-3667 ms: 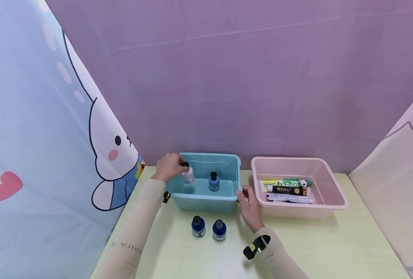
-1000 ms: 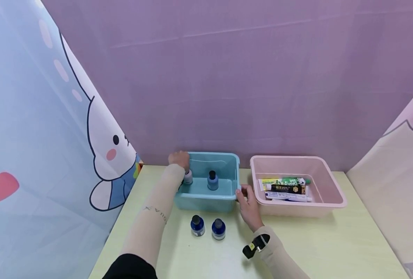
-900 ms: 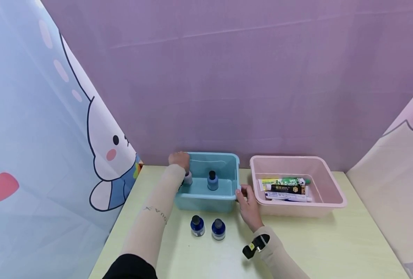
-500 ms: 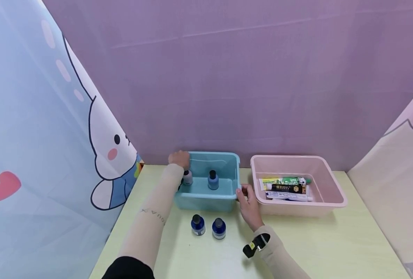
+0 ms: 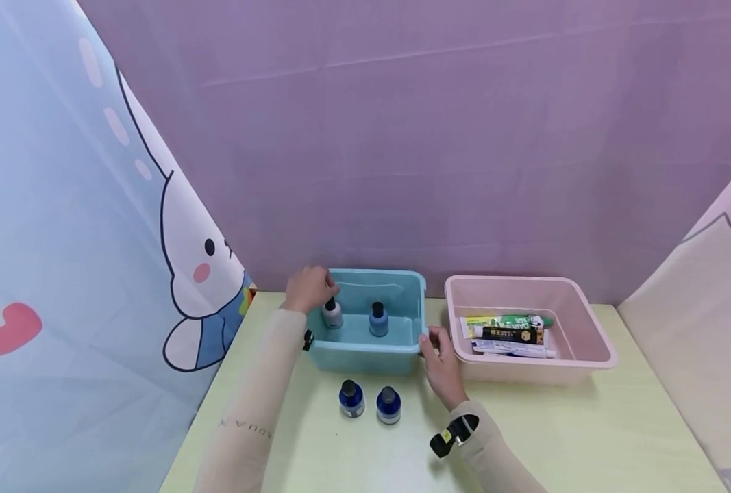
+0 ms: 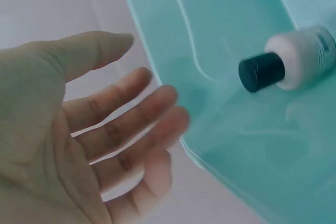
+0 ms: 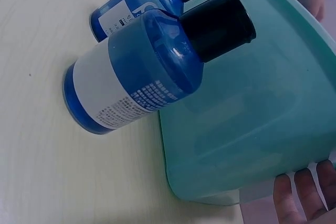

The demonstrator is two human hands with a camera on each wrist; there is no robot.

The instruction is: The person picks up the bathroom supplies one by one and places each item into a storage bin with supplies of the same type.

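My left hand [image 5: 310, 289] is over the left end of a teal plastic bin [image 5: 365, 359], beside a pale pink bottle [image 5: 333, 316] with a black cap that stands inside. The left wrist view shows that hand [image 6: 105, 119] with fingers spread and nothing in them, apart from the pink bottle [image 6: 302, 59]. A blue bottle [image 5: 379, 322] with a black cap stands further right in the bin. At the bin's front right corner, my right hand [image 5: 442, 370] grips the rim; the right wrist view has its fingertips [image 7: 310, 187] against the outer wall.
Two dark blue bottles, one on the left [image 5: 351, 400] and one on the right [image 5: 388, 407], stand on the pale table [image 5: 618, 438] in front of the bin. To the right, a pink bin [image 5: 525, 375] holds several toothpaste tubes [image 5: 507, 335]. A purple cloth [image 5: 433, 137] hangs behind.
The pink bottle, held by my left hand at first, now stands released in the teal bin. That hand has drawn slightly back and left in the last half second. My right hand stays put.
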